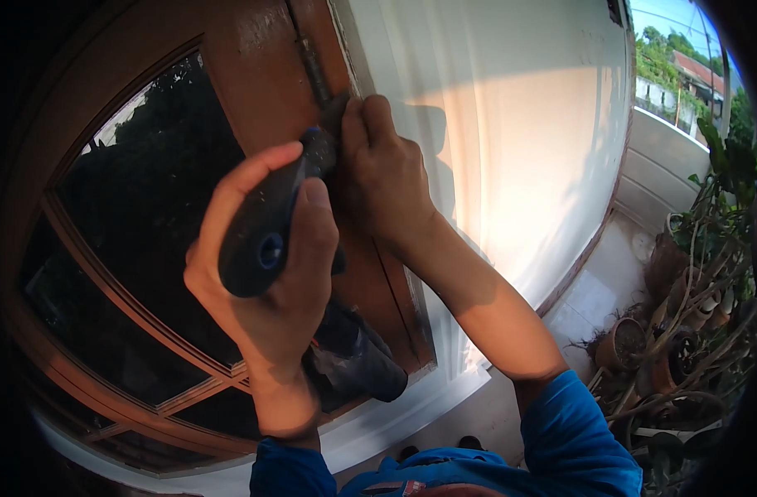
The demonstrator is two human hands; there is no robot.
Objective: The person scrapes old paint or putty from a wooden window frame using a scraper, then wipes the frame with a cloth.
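My left hand (270, 248) is wrapped round a dark power tool (258, 224) with a blue ring on its body. The tool's front end points up at the edge of a brown wooden door frame (258, 91), near a metal hinge (312, 66). Close beside the tool's front, my right hand (382, 166) has its fingers bent together against the frame edge. Whatever those fingers hold, if anything, is hidden. A dark cylindrical part (362, 360) extends below my left wrist.
Glass panes (146, 215) fill the wooden door on the left. A pale wall (519, 141) stands to the right. Potted plants (623, 344) and a low outer wall (660, 157) are at the far right. Two dark shoe tips (469, 442) show below.
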